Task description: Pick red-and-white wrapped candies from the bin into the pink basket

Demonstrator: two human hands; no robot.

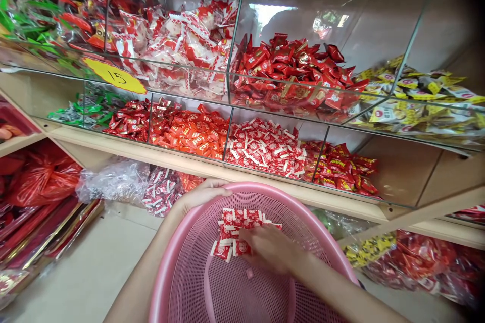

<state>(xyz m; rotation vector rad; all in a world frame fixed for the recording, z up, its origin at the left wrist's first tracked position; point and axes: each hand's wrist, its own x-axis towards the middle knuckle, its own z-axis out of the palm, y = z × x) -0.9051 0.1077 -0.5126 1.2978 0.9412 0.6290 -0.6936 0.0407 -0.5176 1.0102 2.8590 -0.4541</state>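
Left grip (204, 195) clamps your basket (265, 189), can't tell if right grip (271, 247) holds candies (223, 251) under it. One-sided hold, might tip.

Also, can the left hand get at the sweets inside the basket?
Probably not without letting go: the left hand grips the basket, and the right hand partly covers the sweets.
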